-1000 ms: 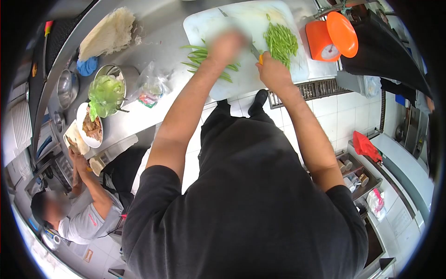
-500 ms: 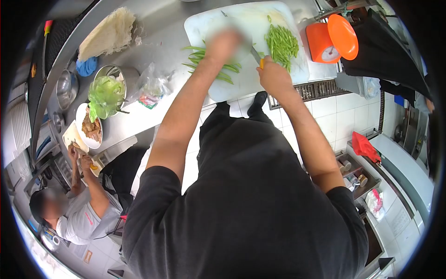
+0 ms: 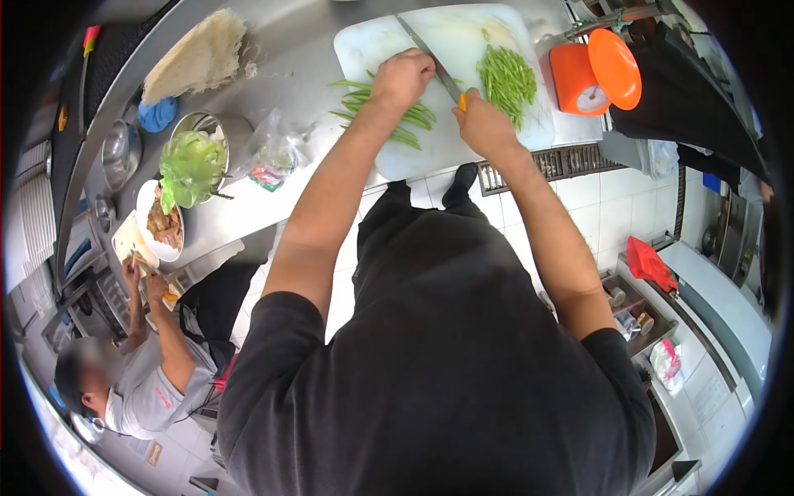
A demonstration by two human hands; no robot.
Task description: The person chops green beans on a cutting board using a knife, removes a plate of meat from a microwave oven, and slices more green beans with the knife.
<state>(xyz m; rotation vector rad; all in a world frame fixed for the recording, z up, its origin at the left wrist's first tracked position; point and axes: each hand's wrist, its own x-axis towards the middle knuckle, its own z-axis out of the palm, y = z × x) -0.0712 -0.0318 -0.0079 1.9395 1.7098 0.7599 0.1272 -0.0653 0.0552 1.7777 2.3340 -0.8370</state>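
Observation:
My right hand [image 3: 486,126] is wrapped round the yellow handle of a knife [image 3: 429,56], whose blade points up and left across the white cutting board [image 3: 455,25]. Left of the blade, my left hand [image 3: 404,76] is closed, its fingertips beside the blade; what they pinch is too small to make out. Whole green beans [image 3: 400,132] lie under and around my left wrist, partly over the board's left edge. A pile of cut green beans [image 3: 507,83] rests on the right part of the board.
An orange scale [image 3: 576,78] stands right of the board. Leftward on the metal counter are a plastic bag [image 3: 277,157], a pot with leafy greens [image 3: 188,168], a bowl of meat [image 3: 163,223] and dried noodles [image 3: 198,56]. A co-worker [image 3: 157,372] works at the lower left.
The view has shifted slightly. My left hand, blurred before, now shows clearly with its fingers drawn together beside the blade. More of the knife blade is visible.

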